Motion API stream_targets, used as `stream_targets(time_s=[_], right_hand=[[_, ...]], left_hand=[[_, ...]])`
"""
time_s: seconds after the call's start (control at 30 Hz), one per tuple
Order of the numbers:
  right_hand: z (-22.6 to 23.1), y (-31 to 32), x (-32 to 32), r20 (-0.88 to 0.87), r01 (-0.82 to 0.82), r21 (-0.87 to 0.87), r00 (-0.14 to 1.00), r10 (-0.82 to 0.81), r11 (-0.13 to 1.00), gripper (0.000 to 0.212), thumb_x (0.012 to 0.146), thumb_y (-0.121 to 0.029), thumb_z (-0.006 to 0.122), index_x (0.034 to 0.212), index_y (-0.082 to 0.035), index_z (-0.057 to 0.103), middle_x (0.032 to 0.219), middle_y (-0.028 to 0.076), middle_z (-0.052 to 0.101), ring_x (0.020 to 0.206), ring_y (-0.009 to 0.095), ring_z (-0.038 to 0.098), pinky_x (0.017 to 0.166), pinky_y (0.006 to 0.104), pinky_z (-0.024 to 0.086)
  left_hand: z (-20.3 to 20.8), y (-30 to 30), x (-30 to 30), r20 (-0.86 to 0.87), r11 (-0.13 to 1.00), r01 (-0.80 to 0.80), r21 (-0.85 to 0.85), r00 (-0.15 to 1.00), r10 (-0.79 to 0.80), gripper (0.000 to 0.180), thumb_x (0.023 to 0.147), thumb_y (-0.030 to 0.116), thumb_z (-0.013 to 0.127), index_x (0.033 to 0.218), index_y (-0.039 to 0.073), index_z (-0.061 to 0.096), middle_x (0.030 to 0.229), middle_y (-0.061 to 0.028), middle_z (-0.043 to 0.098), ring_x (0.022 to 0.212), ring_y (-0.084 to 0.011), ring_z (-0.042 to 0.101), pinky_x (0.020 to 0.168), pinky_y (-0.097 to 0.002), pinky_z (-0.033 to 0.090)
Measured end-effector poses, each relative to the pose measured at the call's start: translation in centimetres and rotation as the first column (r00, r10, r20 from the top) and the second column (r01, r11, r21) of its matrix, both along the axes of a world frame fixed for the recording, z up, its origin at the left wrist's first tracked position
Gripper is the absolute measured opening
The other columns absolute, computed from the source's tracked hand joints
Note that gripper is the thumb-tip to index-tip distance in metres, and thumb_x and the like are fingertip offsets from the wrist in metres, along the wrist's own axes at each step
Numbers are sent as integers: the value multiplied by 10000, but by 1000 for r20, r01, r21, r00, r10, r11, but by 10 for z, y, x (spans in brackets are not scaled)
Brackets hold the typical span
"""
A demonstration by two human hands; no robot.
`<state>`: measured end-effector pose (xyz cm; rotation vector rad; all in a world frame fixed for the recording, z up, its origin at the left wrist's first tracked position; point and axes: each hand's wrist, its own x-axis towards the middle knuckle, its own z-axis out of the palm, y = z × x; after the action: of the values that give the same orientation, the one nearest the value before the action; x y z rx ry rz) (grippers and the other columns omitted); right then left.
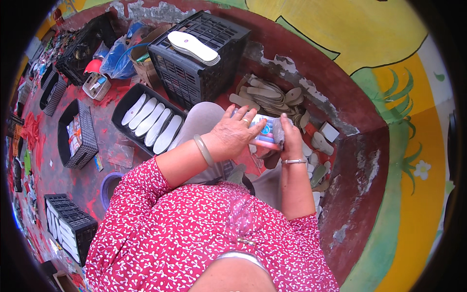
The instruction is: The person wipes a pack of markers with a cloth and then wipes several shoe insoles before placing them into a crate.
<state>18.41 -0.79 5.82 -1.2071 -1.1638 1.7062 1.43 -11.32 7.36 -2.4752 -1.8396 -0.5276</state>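
A small pack printed in white, pink and blue (266, 142) is between my hands, in front of my knees. My left hand (227, 137), with a ring and a pale bangle, lies over the pack's left side, fingers stretched along it and thumb on its face. The fingertips' exact contact is partly hidden. At the right end my right hand (291, 138), wearing a silver bracelet, is closed on the pack. A piece of grey cloth-like material (278, 131) shows there beside its fingers. Below and behind the pack lie loose shoe insoles (267, 95) in a pile.
Left of my knee is a black basket (118, 119) with a row of white insoles. Beyond it stands an upturned black crate (175, 75) with white insoles (194, 47) on top. A checked basket (90, 141) and another crate (85, 220) stand left. A peeling wall (360, 160) bounds the right.
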Motion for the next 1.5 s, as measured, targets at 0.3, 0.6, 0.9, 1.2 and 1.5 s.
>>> stream_targets(time_s=[0.3, 0.6, 0.9, 1.2, 1.5], right_hand=[[49, 9, 28, -292, 84, 198, 956, -23, 977, 557, 912, -507, 388, 1124, -6, 505, 933, 123, 616, 615, 228, 612, 524, 316, 503], [20, -64, -36, 689, -676, 715, 725, -17, 177, 635, 882, -387, 485, 1344, 17, 323, 1402, 155, 333, 1330, 291, 258, 1084, 422, 143], [16, -17, -50, 609, -543, 740, 791, -52, 398, 603, 882, -350, 484, 1316, 44, 344, 1356, 196, 379, 1287, 342, 316, 1068, 434, 192], [22, -21, -57, 647, -610, 740, 761, -48, 283, 608, 882, -334, 478, 1341, 30, 315, 1366, 196, 367, 1301, 323, 299, 1073, 433, 182], [13, -26, -58, 636, -638, 739, 767, 90, 216, 587, 894, -329, 472, 1357, -7, 307, 1374, 179, 363, 1311, 317, 282, 1068, 459, 169]], left_hand=[[-13, -4, -19, 747, 781, 611, -128, -459, 481, 505, 866, 221, 577, 1306, 108, 357, 1161, -81, 514, 1010, -204, 552, 838, -411, 484], [-16, 8, -3, 540, 859, 510, -37, -714, 447, 626, 878, 567, 384, 1303, 108, 371, 1226, -112, 500, 1108, -226, 517, 935, -376, 432], [-32, -2, 11, 645, 821, 569, -45, -611, 459, 690, 843, 614, 389, 1301, 98, 368, 1197, -109, 514, 1059, -267, 545, 858, -446, 475], [-19, -1, 8, 602, 879, 475, -35, -692, 398, 663, 868, 589, 365, 1325, 108, 358, 1281, -105, 462, 1166, -247, 469, 953, -446, 400], [-23, -3, -8, 606, 882, 448, -145, -665, 437, 549, 916, 515, 342, 1300, 126, 389, 1199, -75, 535, 1072, -239, 545, 892, -432, 459]])
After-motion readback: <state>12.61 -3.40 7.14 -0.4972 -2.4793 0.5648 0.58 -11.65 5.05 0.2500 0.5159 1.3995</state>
